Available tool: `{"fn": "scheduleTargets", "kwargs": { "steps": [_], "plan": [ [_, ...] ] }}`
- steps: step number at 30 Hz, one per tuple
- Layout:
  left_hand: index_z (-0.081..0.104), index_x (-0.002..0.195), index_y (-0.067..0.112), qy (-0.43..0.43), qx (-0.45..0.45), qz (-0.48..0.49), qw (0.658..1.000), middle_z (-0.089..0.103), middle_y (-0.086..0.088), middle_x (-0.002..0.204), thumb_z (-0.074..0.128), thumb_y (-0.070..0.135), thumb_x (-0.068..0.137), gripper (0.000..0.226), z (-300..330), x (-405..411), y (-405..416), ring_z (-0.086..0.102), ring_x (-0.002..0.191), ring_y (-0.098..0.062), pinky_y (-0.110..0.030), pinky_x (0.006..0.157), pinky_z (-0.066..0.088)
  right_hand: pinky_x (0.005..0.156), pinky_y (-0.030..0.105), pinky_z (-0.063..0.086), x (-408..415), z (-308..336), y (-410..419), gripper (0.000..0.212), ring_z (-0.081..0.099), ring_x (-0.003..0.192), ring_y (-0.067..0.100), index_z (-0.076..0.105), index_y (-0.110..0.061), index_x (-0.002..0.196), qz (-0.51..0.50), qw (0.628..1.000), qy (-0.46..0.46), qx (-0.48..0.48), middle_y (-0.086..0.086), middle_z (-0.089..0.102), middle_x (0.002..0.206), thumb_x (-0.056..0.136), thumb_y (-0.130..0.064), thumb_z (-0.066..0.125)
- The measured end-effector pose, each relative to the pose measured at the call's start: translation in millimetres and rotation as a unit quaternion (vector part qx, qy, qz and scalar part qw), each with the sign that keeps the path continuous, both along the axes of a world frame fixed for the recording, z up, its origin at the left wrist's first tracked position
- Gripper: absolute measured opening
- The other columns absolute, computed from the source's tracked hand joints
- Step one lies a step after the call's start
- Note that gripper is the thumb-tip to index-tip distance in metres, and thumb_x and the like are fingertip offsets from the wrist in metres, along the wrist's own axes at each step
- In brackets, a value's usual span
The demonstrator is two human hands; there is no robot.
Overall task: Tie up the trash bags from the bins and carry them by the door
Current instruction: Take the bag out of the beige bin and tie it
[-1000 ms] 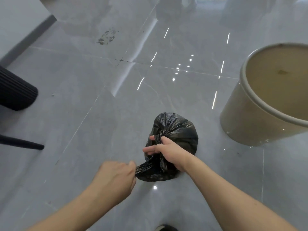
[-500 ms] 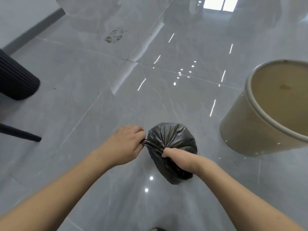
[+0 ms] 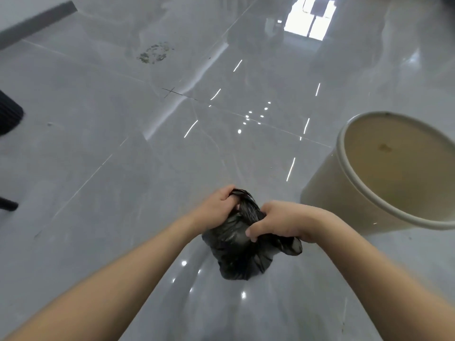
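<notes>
- Over the glossy grey tiled floor [image 3: 103,183], in the head view, the small black crinkled plastic trash bag [image 3: 236,244] hangs low in the middle of the frame, held between both hands; whether its bottom touches the floor I cannot tell.
- The left hand [image 3: 216,205] has its fingers curled round a gathered strand of film at the bag's top, on the far side.
- The right hand [image 3: 280,222] grips the bunched neck on the near side, thumb and fingers closed on the plastic; a loose flap of film sticks out below it toward the right.
- The round cream plastic bin [image 3: 327,193] stands just beside the bag to the right, tilted in the wide view, with no liner inside, so the bag looks to be already lifted out of it.
- My reading of progress: the bag is out and its mouth gathered, and the tying is under way. A finished knot is not visible, since the hands cover the neck.
- Left to do, as I judge it: pull the knot tight and carry the bag to the door. No door shows here, only a bright reflection [image 3: 305,20] in the tiles far ahead.
- A dark ribbed object [image 3: 8,114] sits at the left edge, well apart from the bag.
</notes>
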State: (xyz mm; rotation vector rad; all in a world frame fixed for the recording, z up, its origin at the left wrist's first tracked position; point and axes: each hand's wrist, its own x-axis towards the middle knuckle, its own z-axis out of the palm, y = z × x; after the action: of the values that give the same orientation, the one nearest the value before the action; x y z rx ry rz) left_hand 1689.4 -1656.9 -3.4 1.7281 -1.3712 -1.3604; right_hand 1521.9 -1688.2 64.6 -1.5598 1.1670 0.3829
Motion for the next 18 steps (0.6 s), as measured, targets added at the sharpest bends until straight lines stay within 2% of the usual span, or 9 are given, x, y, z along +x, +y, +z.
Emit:
{"fn": "scheduleTargets", "kwargs": {
  "steps": [2,5,7,9,11,14,16,18],
  "plan": [
    [0.058,0.095,0.005,-0.008,-0.010,0.015,1.000,0.063,-0.010,0.084,0.043,0.016,0.098,0.019,-1,-6,-2,0.057,0.079,-0.021,-0.044,0.084,0.046,0.070,0.031,0.058,-3,10,-2,0.018,0.069,0.071,0.017,0.069,-0.017,0.078,-0.009,0.999,0.020,-0.042,0.003,0.074,0.079,0.070,-0.032,0.075],
    [0.059,0.096,0.007,-0.016,-0.029,0.030,0.999,0.067,-0.017,0.091,0.042,0.019,0.097,0.021,-1,-13,-3,0.062,0.085,-0.028,-0.050,0.083,0.048,0.075,0.040,0.058,-1,22,0,0.021,0.070,0.076,0.024,0.068,-0.008,0.083,-0.025,0.995,0.023,-0.098,0.010,0.072,0.081,0.074,-0.026,0.070],
    [0.059,0.093,0.009,-0.001,-0.040,0.051,0.998,0.067,-0.017,0.090,0.041,0.021,0.097,0.022,1,-16,-3,0.061,0.079,-0.023,-0.050,0.081,0.048,0.067,0.039,0.055,2,28,3,0.023,0.063,0.067,0.025,0.064,0.002,0.084,-0.050,0.991,0.019,-0.125,0.012,0.065,0.071,0.074,-0.020,0.065],
    [0.058,0.091,0.007,0.009,-0.055,0.072,0.996,0.065,-0.017,0.085,0.042,0.023,0.097,0.024,5,-16,-3,0.055,0.073,-0.018,-0.050,0.078,0.047,0.057,0.033,0.044,3,31,3,0.023,0.054,0.061,0.023,0.060,0.005,0.080,-0.074,0.983,0.023,-0.167,0.010,0.056,0.065,0.075,-0.018,0.063],
    [0.055,0.087,0.006,0.004,-0.078,0.084,0.993,0.058,-0.010,0.074,0.041,0.026,0.096,0.026,9,-16,-1,0.050,0.068,-0.015,-0.048,0.071,0.046,0.054,0.030,0.039,3,34,6,0.021,0.049,0.058,0.023,0.059,0.003,0.074,-0.053,0.968,0.050,-0.240,0.011,0.054,0.062,0.077,-0.018,0.060],
    [0.051,0.082,0.005,-0.018,-0.110,0.092,0.989,0.051,-0.003,0.069,0.040,0.024,0.097,0.026,12,-14,6,0.044,0.065,-0.015,-0.044,0.065,0.041,0.048,0.030,0.037,5,34,16,0.019,0.049,0.057,0.024,0.050,-0.009,0.059,-0.030,0.940,0.063,-0.334,0.005,0.052,0.058,0.077,-0.014,0.055],
    [0.049,0.081,0.006,-0.017,-0.118,0.095,0.988,0.051,-0.002,0.069,0.040,0.020,0.097,0.024,12,-13,11,0.043,0.064,-0.015,-0.043,0.064,0.040,0.052,0.033,0.039,8,28,26,0.019,0.050,0.065,0.026,0.045,-0.014,0.060,-0.034,0.923,0.057,-0.379,0.000,0.049,0.063,0.078,-0.014,0.052],
    [0.049,0.082,0.006,-0.014,-0.107,0.096,0.989,0.052,-0.002,0.069,0.040,0.022,0.097,0.024,12,-11,14,0.044,0.064,-0.015,-0.044,0.063,0.041,0.058,0.034,0.040,7,18,38,0.014,0.051,0.077,0.025,0.051,-0.014,0.067,-0.054,0.892,0.048,-0.446,-0.004,0.051,0.073,0.081,-0.017,0.053]
  ]
}}
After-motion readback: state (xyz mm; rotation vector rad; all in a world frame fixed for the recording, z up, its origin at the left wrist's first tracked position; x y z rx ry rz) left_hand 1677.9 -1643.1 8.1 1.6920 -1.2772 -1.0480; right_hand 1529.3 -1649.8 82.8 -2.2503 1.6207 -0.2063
